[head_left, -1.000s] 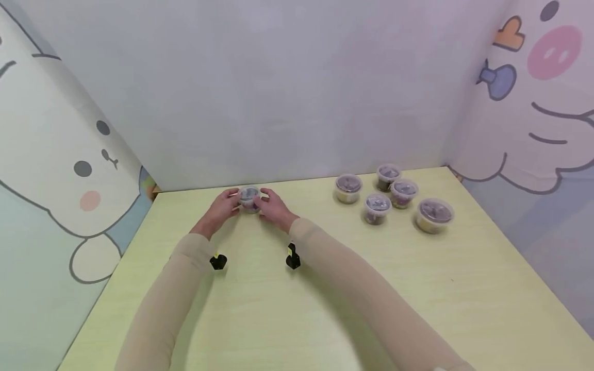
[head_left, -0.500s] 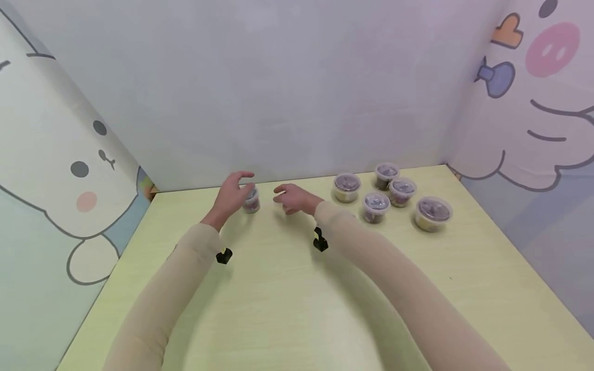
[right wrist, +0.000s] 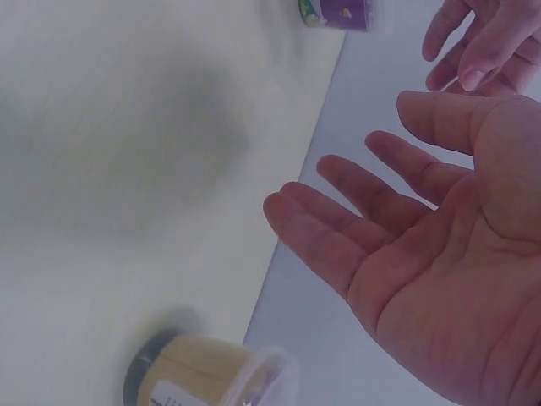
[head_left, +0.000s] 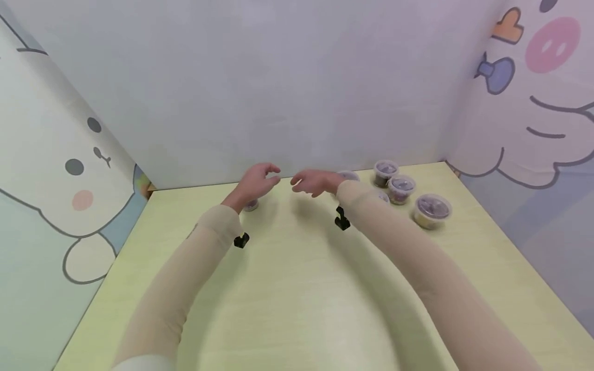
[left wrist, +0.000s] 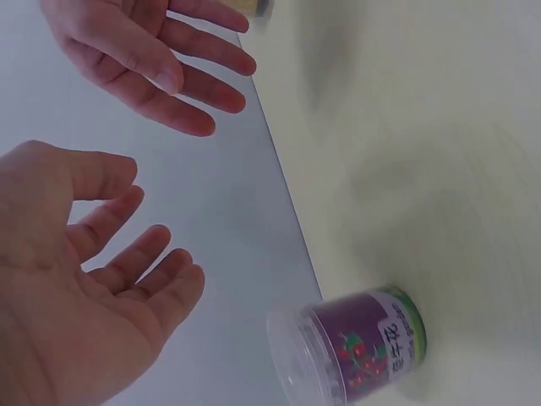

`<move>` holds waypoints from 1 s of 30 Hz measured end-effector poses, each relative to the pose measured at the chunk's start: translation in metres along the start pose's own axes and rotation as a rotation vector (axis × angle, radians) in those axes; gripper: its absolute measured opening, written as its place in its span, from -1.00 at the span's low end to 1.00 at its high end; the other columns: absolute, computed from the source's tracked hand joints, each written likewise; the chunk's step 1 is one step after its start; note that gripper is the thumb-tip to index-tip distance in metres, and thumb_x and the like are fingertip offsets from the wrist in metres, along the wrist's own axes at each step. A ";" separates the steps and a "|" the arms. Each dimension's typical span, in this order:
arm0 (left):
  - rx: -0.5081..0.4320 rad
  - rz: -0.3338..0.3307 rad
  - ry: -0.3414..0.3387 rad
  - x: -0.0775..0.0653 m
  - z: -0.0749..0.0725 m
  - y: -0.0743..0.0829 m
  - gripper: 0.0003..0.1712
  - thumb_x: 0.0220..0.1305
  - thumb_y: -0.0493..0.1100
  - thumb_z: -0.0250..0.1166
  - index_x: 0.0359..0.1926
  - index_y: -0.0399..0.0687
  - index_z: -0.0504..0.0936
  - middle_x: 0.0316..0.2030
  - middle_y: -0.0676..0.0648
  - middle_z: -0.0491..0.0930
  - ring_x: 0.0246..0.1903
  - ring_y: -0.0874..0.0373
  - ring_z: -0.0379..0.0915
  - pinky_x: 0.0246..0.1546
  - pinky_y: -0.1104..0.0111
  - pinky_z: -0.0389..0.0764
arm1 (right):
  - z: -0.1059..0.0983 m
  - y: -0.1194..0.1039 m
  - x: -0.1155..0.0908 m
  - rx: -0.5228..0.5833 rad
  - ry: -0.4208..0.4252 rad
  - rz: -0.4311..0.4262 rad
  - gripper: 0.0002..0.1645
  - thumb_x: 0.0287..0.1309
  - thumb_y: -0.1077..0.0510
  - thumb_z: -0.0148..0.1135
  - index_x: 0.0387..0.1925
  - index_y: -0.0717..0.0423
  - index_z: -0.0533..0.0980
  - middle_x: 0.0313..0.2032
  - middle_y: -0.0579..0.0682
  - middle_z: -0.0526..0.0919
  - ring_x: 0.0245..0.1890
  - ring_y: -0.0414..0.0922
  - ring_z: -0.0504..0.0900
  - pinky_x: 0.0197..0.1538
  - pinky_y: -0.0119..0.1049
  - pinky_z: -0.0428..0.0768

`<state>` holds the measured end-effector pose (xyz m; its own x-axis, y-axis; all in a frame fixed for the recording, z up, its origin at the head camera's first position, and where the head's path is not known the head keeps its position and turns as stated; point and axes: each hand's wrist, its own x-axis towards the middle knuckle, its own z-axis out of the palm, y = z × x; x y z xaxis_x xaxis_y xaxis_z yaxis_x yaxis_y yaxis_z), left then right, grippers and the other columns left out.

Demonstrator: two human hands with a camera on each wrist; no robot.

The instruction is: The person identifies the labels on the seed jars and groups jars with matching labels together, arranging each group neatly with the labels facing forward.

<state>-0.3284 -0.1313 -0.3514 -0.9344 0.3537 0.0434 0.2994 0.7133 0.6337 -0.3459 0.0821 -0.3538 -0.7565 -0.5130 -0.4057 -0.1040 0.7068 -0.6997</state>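
Both hands hover above the back of the table, their fingers loosely bent and holding nothing. My left hand (head_left: 257, 183) is in front of a small purple-labelled plastic tub (left wrist: 363, 342), whose clear lid and fruit print show in the left wrist view. In the head view that tub is mostly hidden behind the left hand. My right hand (head_left: 315, 182) faces the left one across a small gap. Just right of it, partly covered by the hand and sleeve, stands a tub with a pale yellow body (right wrist: 199, 368) and clear lid.
On the right of the pale yellow table (head_left: 287, 288) stand more lidded tubs: a dark one (head_left: 385, 172), a purple one (head_left: 401, 188) and a wide yellowish one (head_left: 431, 210). Another tub's lid (head_left: 382, 196) peeks out behind the right sleeve. A pale curtain (head_left: 297, 93) backs the table.
Both hands have let go of the small purple-labelled tub, lifted and moved right. The tub stays at the back left. The right sleeve now covers part of the right-hand tubs.
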 end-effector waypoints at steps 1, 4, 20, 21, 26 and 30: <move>-0.010 0.002 -0.013 0.003 0.001 0.004 -0.55 0.48 -0.11 0.13 0.28 -0.19 0.50 0.30 -0.18 0.46 0.35 -0.13 0.29 0.34 0.02 0.33 | -0.005 0.000 -0.004 -0.007 0.013 0.012 -0.38 0.53 0.05 0.00 0.49 0.19 0.23 0.45 0.18 0.29 0.40 0.22 0.31 0.32 0.06 0.45; -0.029 0.015 -0.047 0.011 0.006 0.015 -0.54 0.48 -0.09 0.12 0.29 -0.20 0.49 0.30 -0.20 0.47 0.31 -0.13 0.33 0.32 0.05 0.37 | -0.020 0.001 -0.014 -0.009 0.062 0.055 -0.40 0.52 0.05 0.00 0.46 0.19 0.29 0.41 0.19 0.36 0.38 0.22 0.35 0.30 0.07 0.47; -0.125 -0.005 -0.148 0.051 0.057 0.051 -0.48 0.51 -0.05 0.13 0.33 -0.28 0.43 0.21 -0.23 0.53 0.23 -0.07 0.44 0.23 0.12 0.47 | -0.069 0.043 -0.049 -0.120 0.376 0.128 -0.48 0.46 0.10 0.05 0.32 0.28 0.45 0.26 0.22 0.51 0.07 0.08 0.54 0.07 -0.01 0.62; -0.151 -0.016 -0.149 0.053 0.062 0.052 -0.46 0.51 -0.05 0.13 0.34 -0.29 0.41 0.22 -0.24 0.52 0.23 -0.07 0.44 0.22 0.12 0.47 | -0.070 0.047 -0.050 -0.139 0.388 0.133 -0.47 0.45 0.10 0.05 0.33 0.29 0.44 0.28 0.22 0.50 0.09 0.09 0.53 0.09 -0.01 0.60; -0.250 -0.047 -0.103 0.061 0.090 0.054 -0.43 0.54 -0.02 0.11 0.39 -0.27 0.34 0.29 -0.25 0.45 0.28 -0.07 0.38 0.23 0.13 0.48 | -0.069 0.065 -0.053 -0.208 0.413 0.117 -0.39 0.38 0.14 0.00 0.34 0.42 0.36 0.32 0.33 0.42 0.27 0.20 0.45 0.28 0.03 0.46; -0.304 -0.043 -0.034 0.068 0.113 0.056 -0.45 0.55 -0.02 0.11 0.40 -0.21 0.36 0.31 -0.20 0.43 0.30 -0.05 0.36 0.25 0.14 0.46 | -0.065 0.076 -0.058 -0.161 0.406 0.123 -0.37 0.38 0.17 -0.04 0.37 0.45 0.31 0.36 0.35 0.36 0.26 0.22 0.44 0.23 0.05 0.49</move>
<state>-0.3530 0.0007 -0.4005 -0.9364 0.3508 -0.0112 0.1835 0.5164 0.8364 -0.3523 0.1971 -0.3454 -0.9582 -0.2106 -0.1935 -0.0728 0.8338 -0.5472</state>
